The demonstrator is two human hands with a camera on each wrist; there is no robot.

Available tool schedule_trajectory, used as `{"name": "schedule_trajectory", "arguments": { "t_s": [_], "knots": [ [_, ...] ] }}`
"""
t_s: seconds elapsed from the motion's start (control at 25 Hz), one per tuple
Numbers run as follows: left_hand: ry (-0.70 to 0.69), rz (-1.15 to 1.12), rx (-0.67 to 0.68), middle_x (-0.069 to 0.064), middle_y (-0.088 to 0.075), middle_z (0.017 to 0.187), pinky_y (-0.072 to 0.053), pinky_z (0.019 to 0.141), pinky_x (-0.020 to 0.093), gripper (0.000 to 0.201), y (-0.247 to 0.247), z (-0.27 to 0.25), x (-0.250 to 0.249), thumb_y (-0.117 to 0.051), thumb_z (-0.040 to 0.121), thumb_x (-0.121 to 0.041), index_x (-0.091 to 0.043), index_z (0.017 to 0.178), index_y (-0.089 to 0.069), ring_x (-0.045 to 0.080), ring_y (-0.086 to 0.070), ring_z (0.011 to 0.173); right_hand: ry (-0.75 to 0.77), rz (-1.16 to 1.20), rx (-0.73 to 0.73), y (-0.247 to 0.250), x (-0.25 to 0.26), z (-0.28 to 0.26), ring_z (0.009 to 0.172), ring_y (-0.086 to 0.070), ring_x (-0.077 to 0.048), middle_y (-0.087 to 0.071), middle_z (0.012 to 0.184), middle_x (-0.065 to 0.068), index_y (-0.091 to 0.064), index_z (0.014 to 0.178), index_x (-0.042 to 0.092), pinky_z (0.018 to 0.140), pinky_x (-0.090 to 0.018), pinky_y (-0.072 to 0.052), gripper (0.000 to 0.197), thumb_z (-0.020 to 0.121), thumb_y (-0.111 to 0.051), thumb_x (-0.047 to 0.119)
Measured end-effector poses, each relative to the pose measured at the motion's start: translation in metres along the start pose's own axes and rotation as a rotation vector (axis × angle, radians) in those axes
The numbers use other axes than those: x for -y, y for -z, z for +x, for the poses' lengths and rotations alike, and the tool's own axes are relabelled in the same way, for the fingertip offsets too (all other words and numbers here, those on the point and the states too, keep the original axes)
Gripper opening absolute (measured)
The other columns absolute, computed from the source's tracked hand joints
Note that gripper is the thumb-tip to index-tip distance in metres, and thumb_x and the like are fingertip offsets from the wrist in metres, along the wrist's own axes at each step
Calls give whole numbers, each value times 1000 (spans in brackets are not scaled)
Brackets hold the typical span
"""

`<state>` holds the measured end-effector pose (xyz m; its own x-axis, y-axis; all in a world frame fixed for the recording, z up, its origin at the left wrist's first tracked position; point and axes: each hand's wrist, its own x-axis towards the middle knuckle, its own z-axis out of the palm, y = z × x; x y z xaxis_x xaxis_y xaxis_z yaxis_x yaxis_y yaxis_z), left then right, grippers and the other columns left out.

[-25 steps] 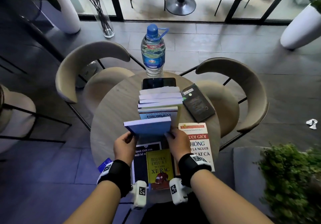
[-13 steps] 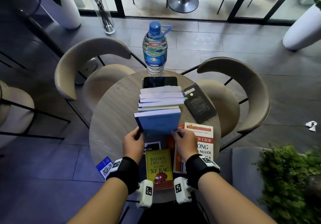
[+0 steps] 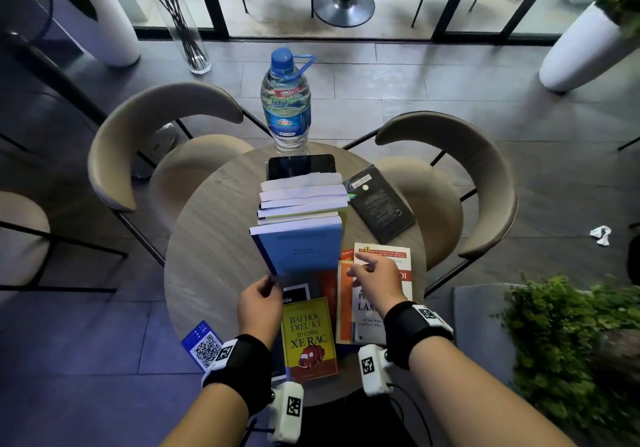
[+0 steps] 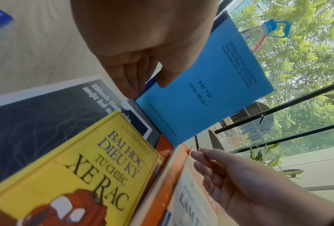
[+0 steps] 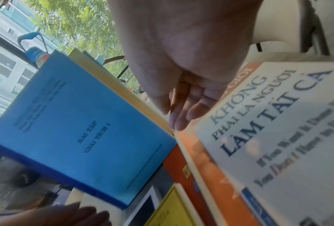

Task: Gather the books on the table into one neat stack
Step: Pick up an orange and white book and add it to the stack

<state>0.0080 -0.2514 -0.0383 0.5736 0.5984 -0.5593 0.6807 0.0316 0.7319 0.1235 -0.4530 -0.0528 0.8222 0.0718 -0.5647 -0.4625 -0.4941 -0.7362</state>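
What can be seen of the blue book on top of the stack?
The blue book is a thin paperback with a light blue cover, a darker blue spine on its left edge and small dark print reading BAI TAP GIAI TICH 1. It lies closed, cover up, topmost on the stack of books at the table's middle, overhanging toward the person. The left hand is at its near left corner; contact is unclear. The right hand is off it.

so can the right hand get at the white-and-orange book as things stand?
Probably yes. The right hand hovers open right over the white-and-orange book, which lies face up with nothing on top. The blue book sits to its left, clear of the way.
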Motion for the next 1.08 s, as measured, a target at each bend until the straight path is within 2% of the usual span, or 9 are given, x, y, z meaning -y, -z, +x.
{"name": "schedule_trajectory", "arguments": {
  "t_s": [0.12,0.2,0.32,0.44,0.56,0.64,0.8,0.96,1.08],
  "knots": [
    [20,62,58,8,-77,107,-57,95,46,15,-12,-5,3,-62,97,-24,-29,105,-74,28,-71,101,-39,14,-52,23,-9,10,61,-70,-16,-78,81,-7,-70,126,7,56,-22,-51,31,95,-64,9],
    [3,70,125,2,-77,95,-59,89,49,9,-24,-12,0,-64,94,-27,-30,90,-71,24,-71,91,-74,13,-100,36,-14,13,58,-68,-16,-77,78,-10,-73,118,7,55,-25,-52,24,95,-66,10],
    [-21,87,237,-1,-78,97,-59,93,47,12,-43,-22,-10,-68,93,-31,-22,97,-76,19,-73,92,-128,42,-166,51,-21,13,60,-68,-20,-77,77,-9,-76,109,9,58,-33,-58,19,92,-69,12],
    [-27,119,334,-1,-75,110,-56,98,38,19,-62,-31,-23,-66,96,-27,-20,113,-73,15,-70,102,-157,8,-237,62,-37,10,71,-74,-22,-79,88,-3,-78,105,15,77,-46,-65,23,85,-73,24],
    [-61,214,410,-4,-67,115,-48,93,25,31,-80,-43,-37,-64,98,-25,-15,127,-66,12,-62,105,-177,-47,-281,72,-48,6,91,-74,-23,-79,99,1,-79,102,17,90,-40,-60,21,84,-76,26],
    [-18,206,435,-2,-63,119,-48,93,27,38,-92,-48,-40,-64,99,-24,-14,135,-60,14,-60,107,-201,-48,-294,79,-52,3,96,-73,-23,-79,101,-1,-78,102,18,92,-39,-59,19,84,-77,26],
    [90,157,421,7,-61,137,-51,107,44,51,-104,-49,-38,-65,98,-23,-13,145,-51,22,-63,118,-247,-86,-283,89,-57,1,107,-71,-25,-76,115,-2,-74,115,17,97,-37,-56,35,83,-78,32],
    [192,85,437,6,-68,129,-58,98,47,42,-111,-46,-38,-64,98,-24,-23,138,-55,24,-70,110,-245,-122,-218,89,-59,-2,111,-69,-26,-74,120,-3,-73,116,17,100,-37,-55,37,83,-76,32],
    [241,14,477,9,-76,114,-61,90,45,19,-120,-46,-42,-62,100,-21,-16,117,-65,25,-75,98,-227,-132,-189,86,-58,-10,99,-71,-26,-77,103,-3,-71,84,20,91,-35,-57,8,85,-73,28]
  ]
}}
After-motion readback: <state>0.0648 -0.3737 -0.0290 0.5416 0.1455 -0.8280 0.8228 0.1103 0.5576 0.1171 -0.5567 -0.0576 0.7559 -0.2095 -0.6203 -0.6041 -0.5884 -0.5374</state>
